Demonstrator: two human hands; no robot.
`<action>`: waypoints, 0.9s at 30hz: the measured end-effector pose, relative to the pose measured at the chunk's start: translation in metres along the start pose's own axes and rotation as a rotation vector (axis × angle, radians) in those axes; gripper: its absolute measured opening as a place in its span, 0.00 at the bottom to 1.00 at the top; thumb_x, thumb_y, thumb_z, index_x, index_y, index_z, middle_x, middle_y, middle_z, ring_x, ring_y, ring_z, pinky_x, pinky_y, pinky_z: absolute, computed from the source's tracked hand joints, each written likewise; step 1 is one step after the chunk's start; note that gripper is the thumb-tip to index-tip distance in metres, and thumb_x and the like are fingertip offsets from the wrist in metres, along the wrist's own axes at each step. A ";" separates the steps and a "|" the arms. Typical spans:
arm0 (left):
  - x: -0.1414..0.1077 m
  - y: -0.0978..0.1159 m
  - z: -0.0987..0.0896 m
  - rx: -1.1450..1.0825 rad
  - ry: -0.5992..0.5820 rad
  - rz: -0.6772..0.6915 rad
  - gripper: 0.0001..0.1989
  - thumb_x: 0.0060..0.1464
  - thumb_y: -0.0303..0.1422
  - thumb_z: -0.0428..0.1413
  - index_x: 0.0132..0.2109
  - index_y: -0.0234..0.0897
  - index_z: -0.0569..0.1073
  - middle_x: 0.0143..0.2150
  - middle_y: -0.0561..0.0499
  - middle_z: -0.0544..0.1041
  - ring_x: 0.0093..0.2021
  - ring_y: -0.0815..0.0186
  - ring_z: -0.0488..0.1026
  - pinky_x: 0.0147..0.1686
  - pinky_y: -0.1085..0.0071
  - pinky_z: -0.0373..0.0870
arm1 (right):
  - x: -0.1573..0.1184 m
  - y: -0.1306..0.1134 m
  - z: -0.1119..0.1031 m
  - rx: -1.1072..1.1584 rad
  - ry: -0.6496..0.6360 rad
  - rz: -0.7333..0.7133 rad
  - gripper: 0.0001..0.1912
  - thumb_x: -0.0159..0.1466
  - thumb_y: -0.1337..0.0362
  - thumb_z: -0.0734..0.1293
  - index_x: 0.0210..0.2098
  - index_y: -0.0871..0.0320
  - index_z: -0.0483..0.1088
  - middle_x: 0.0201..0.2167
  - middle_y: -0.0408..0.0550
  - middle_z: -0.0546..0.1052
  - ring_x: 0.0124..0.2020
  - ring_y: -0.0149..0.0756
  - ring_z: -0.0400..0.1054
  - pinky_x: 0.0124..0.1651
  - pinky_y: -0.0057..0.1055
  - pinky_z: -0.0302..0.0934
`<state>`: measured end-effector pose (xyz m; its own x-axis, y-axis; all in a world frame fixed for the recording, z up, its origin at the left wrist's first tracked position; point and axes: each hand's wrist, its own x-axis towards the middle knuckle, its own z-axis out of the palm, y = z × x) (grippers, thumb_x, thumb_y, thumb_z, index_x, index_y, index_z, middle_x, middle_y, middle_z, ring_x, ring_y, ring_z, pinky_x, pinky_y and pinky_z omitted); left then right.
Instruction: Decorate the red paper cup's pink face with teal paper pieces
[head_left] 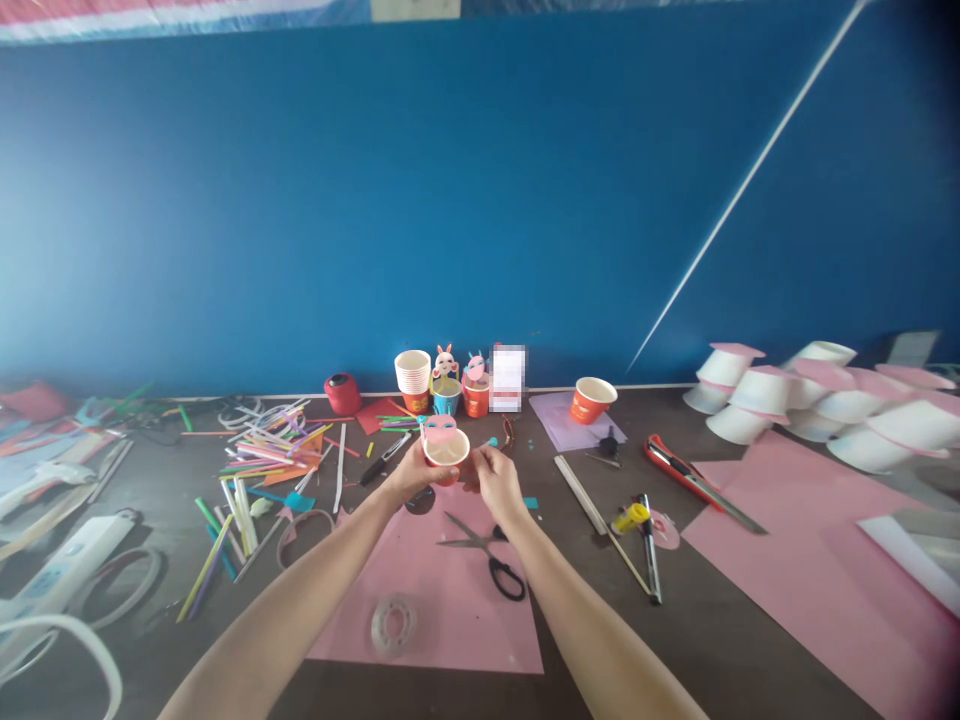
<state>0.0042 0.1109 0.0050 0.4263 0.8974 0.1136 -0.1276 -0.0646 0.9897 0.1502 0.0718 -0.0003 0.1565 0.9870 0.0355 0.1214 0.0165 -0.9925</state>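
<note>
Paper Cup Held Above Pink Sheet

Head view: The paper cup [448,448] is gripped in the curled left hand [412,475], its mouth facing the camera. The right hand [498,484] is positioned just beside it, fingers drawn together — whether anything is pinched cannot be told. Below, on the pink sheet [450,645], scissors [487,545] and a tape roll [380,625] are laid between the forearms; one scissor loop is partly hidden by the right forearm. The work area is flanked by loose straws [274,445] at left and a utility knife [701,483] at right — stacked cups [413,372] are stood behind.

Held cup [448,449] before cup stack [413,376], scissors [478,542] and tape roll [377,628] on paper [465,640], straws [274,447] left, utility knife [691,480] right
</note>
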 end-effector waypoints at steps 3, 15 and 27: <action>-0.003 0.006 -0.001 -0.037 -0.027 0.010 0.26 0.32 0.33 0.65 0.42 0.31 0.69 0.37 0.45 0.74 0.38 0.61 0.70 0.41 0.65 0.66 | -0.002 -0.003 -0.002 -0.065 -0.022 -0.061 0.13 0.60 0.56 0.55 0.25 0.58 0.60 0.17 0.40 0.68 0.14 0.29 0.64 0.19 0.23 0.55; -0.004 0.009 -0.007 -0.055 -0.051 0.036 0.24 0.34 0.32 0.64 0.42 0.32 0.70 0.38 0.46 0.73 0.38 0.64 0.69 0.41 0.68 0.65 | -0.002 -0.029 -0.011 -0.631 -0.108 -0.330 0.10 0.64 0.63 0.51 0.30 0.57 0.59 0.20 0.43 0.68 0.20 0.30 0.63 0.25 0.24 0.51; -0.012 0.006 -0.011 0.009 -0.058 -0.027 0.27 0.32 0.33 0.65 0.43 0.31 0.68 0.37 0.46 0.73 0.37 0.64 0.69 0.40 0.67 0.65 | 0.011 -0.036 -0.027 -0.723 -0.302 -0.409 0.13 0.65 0.62 0.51 0.29 0.56 0.61 0.22 0.42 0.67 0.23 0.30 0.62 0.27 0.23 0.50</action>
<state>-0.0113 0.1049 0.0085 0.4805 0.8722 0.0915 -0.1079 -0.0447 0.9932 0.1736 0.0776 0.0387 -0.2877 0.9278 0.2376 0.7173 0.3731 -0.5884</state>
